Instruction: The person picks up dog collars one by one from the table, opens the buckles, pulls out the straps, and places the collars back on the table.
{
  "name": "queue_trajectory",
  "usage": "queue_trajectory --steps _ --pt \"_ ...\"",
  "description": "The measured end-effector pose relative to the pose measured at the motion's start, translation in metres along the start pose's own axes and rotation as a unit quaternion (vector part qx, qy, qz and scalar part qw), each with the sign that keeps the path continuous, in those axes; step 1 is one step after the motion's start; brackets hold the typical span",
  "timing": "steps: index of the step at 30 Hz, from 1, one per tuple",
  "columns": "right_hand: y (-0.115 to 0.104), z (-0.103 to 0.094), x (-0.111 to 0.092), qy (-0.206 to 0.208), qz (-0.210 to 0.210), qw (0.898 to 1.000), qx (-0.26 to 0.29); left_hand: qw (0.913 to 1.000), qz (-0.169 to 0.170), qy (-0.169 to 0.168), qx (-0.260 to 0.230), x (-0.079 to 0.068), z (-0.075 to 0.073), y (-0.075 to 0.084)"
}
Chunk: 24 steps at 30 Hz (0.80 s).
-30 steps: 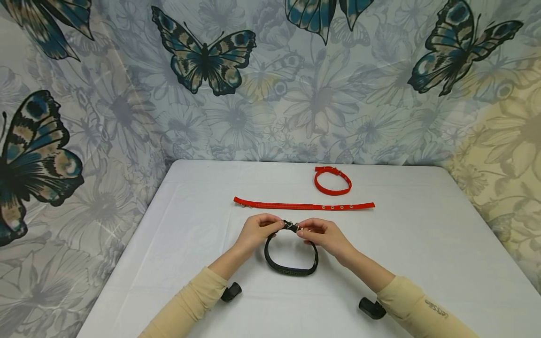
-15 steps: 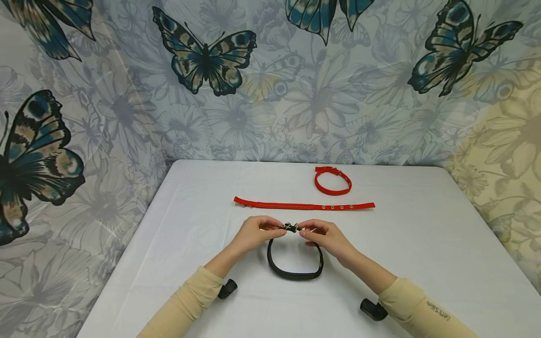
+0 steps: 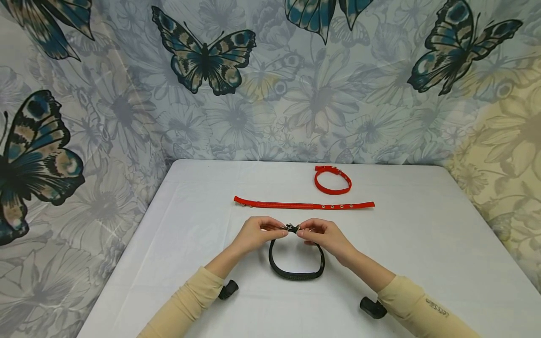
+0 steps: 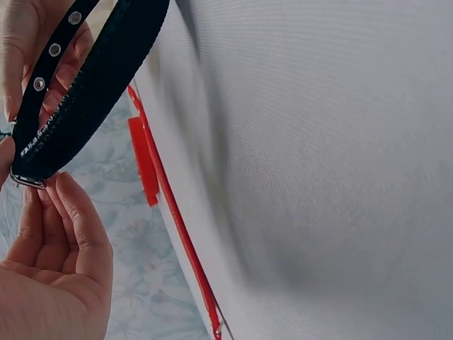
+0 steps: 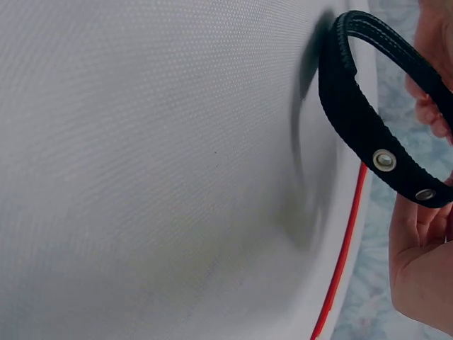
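Note:
A black collar (image 3: 297,276) with metal eyelets hangs as a loop between both hands, over the white table. My left hand (image 3: 258,233) pinches it at the left of the metal buckle (image 3: 291,228), thumb toward me. On the buckle's other side, my right hand (image 3: 323,235) pinches the strap between thumb and fingers. In the left wrist view the strap runs into the buckle frame (image 4: 27,180), with my left fingers (image 4: 81,212) right at it. The right wrist view shows a strap eyelet (image 5: 384,160) close to my right hand (image 5: 425,276).
A straight red collar (image 3: 296,205) lies across the table (image 3: 190,234) just beyond my hands. Farther back and to the right is a buckled red collar (image 3: 332,192) in a ring. Behind the table's far edge hangs a butterfly-patterned cloth (image 3: 270,117).
The black collar's loop has shifted slightly right and toward me. My left thumb has moved right, closer to the buckle; my right hand stays nearly in place.

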State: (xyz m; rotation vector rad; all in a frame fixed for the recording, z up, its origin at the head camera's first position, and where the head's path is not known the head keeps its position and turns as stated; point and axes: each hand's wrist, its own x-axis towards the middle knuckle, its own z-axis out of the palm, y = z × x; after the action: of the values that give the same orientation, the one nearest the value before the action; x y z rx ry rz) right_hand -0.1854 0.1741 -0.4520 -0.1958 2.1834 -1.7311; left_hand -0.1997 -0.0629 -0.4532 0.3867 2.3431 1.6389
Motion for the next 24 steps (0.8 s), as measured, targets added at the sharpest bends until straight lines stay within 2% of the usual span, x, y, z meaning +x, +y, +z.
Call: queue_trajectory --steps 11,20,24 --pt "0.000 -0.005 -0.003 -0.020 -0.019 0.999 -0.021 1.0000 -0.009 -0.003 -0.001 -0.002 -0.002 -0.001" --pt "0.005 -0.010 -0.004 -0.027 -0.022 0.999 -0.009 0.9995 -0.016 0.005 -0.026 -0.003 -0.004 -0.007" --pt "0.006 -0.013 -0.007 -0.029 -0.022 0.999 -0.014 0.9983 -0.023 0.008 -0.052 -0.004 -0.006 -0.008"
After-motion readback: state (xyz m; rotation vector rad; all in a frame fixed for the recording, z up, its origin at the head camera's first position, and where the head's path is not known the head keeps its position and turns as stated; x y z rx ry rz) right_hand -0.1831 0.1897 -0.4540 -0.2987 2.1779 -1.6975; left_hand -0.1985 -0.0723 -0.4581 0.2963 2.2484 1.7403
